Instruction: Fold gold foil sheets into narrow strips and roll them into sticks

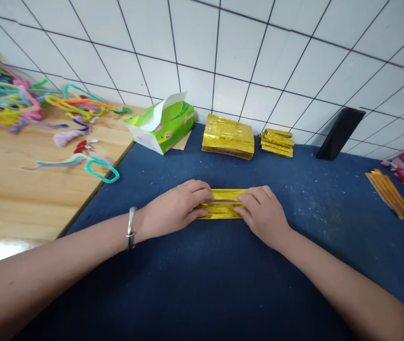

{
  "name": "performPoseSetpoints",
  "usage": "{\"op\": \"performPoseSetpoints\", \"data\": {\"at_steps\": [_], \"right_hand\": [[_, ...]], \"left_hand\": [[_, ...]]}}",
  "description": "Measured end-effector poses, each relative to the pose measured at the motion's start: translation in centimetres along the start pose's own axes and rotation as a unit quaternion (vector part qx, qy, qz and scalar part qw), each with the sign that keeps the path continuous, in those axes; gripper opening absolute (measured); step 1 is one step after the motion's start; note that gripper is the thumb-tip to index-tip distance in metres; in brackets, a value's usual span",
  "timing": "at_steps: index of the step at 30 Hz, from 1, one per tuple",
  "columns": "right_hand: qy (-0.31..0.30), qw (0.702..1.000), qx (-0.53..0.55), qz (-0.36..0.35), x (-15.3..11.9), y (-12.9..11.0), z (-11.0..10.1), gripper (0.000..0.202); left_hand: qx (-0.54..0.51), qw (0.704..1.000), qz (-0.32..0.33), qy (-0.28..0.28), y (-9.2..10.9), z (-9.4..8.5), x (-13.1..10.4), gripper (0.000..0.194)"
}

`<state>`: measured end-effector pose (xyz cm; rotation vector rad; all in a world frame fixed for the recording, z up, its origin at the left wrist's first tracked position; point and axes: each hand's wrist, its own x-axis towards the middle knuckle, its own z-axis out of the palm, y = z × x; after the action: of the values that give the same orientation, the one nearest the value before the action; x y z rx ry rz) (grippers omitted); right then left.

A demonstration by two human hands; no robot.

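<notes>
On the dark blue cloth lies a sheet of gold foil paper (222, 211), its long edges folded in toward a narrow strip along the middle. My left hand (184, 203) grips its left end, thumb on the near flap and fingers on the far one. At the other end my right hand (264, 213) pinches the paper the same way. Both hands cover the ends of the sheet. Behind it stands a thick stack of gold paper (228, 135), with several folded gold strips (276, 142) piled to its right.
A green tissue pack (171, 125) and a leaning black phone (340, 135) stand near the white tiled wall (244, 57). Flat orange-gold strips (390, 192) lie at right. Colourful pipe cleaners (77, 106) are scattered over the wooden table (17, 189) at left.
</notes>
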<state>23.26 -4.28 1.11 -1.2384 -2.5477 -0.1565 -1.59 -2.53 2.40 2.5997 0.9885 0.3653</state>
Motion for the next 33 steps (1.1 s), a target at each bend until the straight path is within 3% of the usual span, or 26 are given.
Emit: {"op": "performPoseSetpoints", "data": {"at_steps": [4, 11, 16, 23, 29, 33], "right_hand": [[-0.022, 0.996, -0.021, -0.087, -0.3, -0.3, -0.5, 0.019], [-0.045, 0.992, -0.022, -0.116, -0.2, -0.5, -1.2, 0.02], [-0.053, 0.993, -0.04, -0.102, 0.1, 0.7, -0.7, 0.022], [-0.065, 0.996, 0.048, -0.031, 0.6, 0.9, -0.8, 0.027], [-0.077, 0.995, 0.057, -0.014, 0.2, -0.3, -1.0, 0.042], [-0.103, 0.994, 0.042, -0.01, -0.2, -0.4, -0.9, 0.052]], "left_hand": [[0.028, 0.999, 0.017, -0.025, -0.1, -0.2, 0.0, 0.02], [0.044, 0.999, 0.011, -0.015, 0.3, -0.8, -0.2, 0.022], [0.051, 0.998, 0.025, -0.04, 1.5, -1.0, -0.4, 0.023], [0.002, 0.996, 0.045, -0.075, 4.0, -0.7, -0.9, 0.021], [0.055, 0.997, 0.056, -0.001, 2.2, 0.1, -0.5, 0.03], [0.085, 0.995, 0.051, -0.021, 0.6, 1.0, -0.5, 0.055]]}}
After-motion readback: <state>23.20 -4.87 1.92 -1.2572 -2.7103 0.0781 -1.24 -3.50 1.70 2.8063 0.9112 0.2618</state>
